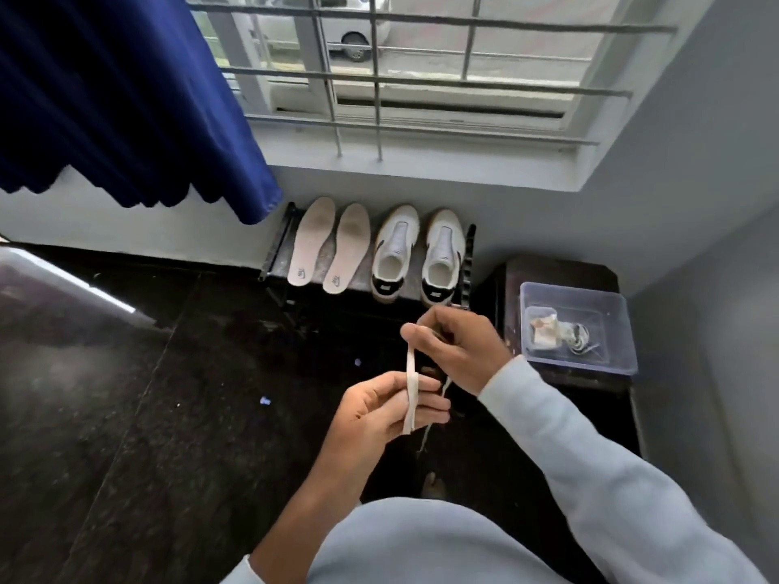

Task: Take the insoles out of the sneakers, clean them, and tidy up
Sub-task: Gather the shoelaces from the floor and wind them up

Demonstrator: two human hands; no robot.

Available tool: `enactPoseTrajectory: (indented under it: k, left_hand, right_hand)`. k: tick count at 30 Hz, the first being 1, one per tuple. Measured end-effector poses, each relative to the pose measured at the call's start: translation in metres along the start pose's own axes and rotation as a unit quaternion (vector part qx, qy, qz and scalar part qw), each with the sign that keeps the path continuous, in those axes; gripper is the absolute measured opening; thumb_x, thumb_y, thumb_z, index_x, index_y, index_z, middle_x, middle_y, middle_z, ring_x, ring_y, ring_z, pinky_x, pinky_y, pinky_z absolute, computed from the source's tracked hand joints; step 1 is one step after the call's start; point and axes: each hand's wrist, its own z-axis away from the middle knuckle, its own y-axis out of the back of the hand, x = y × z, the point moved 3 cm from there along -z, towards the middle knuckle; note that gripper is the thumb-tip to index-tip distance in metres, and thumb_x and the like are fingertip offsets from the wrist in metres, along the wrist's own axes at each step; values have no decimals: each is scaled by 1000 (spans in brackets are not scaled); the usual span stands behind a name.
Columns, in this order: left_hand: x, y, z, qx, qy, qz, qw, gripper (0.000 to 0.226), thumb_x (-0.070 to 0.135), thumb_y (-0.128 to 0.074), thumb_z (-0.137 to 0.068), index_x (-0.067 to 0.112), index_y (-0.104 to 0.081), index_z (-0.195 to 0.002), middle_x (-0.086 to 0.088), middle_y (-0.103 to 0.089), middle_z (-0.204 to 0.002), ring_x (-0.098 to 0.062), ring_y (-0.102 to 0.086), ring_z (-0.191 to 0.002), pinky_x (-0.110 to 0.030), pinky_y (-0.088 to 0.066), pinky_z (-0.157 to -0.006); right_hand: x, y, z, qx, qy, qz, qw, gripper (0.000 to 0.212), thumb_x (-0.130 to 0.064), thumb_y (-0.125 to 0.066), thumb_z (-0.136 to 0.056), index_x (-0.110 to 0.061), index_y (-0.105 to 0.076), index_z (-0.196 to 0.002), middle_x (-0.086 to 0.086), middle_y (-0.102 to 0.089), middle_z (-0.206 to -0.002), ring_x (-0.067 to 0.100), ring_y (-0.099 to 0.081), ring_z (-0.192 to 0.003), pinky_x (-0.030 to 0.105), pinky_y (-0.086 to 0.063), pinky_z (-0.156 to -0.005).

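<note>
Two white insoles [312, 242] [347, 248] lie side by side on the left half of a low black shoe rack [274, 246] under the window. To their right stand two white sneakers [396, 255] [442, 259] without laces, toes to the wall. Below the rack I hold a flat white shoelace [410, 385] with both hands. My left hand [379, 408] has the lace wound around its fingers. My right hand [457, 345] pinches the lace's upper end above it; a loose end hangs down.
A clear plastic box [624, 326] with a coiled lace and small items sits on a dark stool [565, 267] at the right. A blue curtain [118, 99] hangs at the upper left. The floor is dark polished stone; a barred window is above.
</note>
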Motion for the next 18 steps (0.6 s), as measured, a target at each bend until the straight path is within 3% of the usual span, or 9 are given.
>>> enactPoseTrajectory:
  k: [3,6,9,12,15,18]
  left_hand:
    - [6,-7,-2,3,-6,57,998,34,-1,-37,-100,-1,-70,-109,-25,-74,-101,-33,-73,-99,-31,-58,-89]
    - [13,-6,-6,9,-12,94,995,43,15,-30,-103,0,-67,-118,-22,-73,-111,-32,-69,-110,-37,-53,-98]
    - [17,-3,-16,6,-7,151,988,56,38,-27,-102,0,-59,-128,-19,-69,-123,-28,-64,-120,-38,-44,-105]
    - [16,3,-24,20,-10,97,995,65,50,-30,-94,4,-58,-129,-13,-71,-122,-22,-66,-118,-35,-44,-105]
    - [16,7,-22,2,-6,-6,1000,62,54,-29,-90,14,-67,-118,-6,-76,-112,-17,-70,-110,-30,-50,-99]
    - [20,11,-18,-38,-2,-63,997,67,54,-23,-90,12,-70,-111,-9,-78,-104,-20,-73,-101,-27,-53,-94]
  right_hand:
    - [35,-17,12,-34,-67,-57,996,34,-55,-62,-81,-24,-64,-69,-7,-61,-62,8,-55,-60,38,-50,-64]
    - [44,-33,45,-44,-65,-53,996,26,-41,-52,-86,-21,-66,-76,0,-64,-65,17,-59,-61,45,-52,-64]
    - [23,-36,78,-64,-22,-43,997,35,-47,-46,-95,-26,-61,-71,0,-55,-56,16,-51,-50,33,-43,-53]
    - [-10,-22,78,-79,53,-5,995,34,-45,-47,-95,-24,-64,-74,-10,-56,-58,10,-53,-54,19,-39,-54]
    - [-36,5,46,8,75,-26,997,26,-33,-55,-94,-23,-63,-71,-14,-57,-58,2,-54,-56,14,-39,-56]
    - [-33,14,7,54,26,-27,998,29,-38,-59,-94,-25,-62,-68,-14,-55,-53,3,-49,-51,16,-38,-54]
